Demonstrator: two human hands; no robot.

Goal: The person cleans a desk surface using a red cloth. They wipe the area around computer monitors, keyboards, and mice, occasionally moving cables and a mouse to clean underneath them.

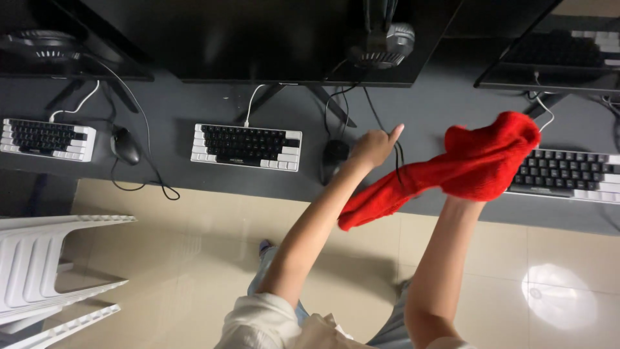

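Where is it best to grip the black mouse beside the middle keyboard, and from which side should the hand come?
Probably from above, over the black mouse, fingers on its two long sides: its domed back faces up. The left hand hovers just right of it, and cables lie there.

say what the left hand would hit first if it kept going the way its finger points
Likely the black cables it is already beside, then the monitor with the headset hanging on it. Depth is hard to judge from above. The left hand sits just past the mouse.

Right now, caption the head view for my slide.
Right hand bunches a red cloth above the dark desk; left hand touches a black cable beside the mouse.
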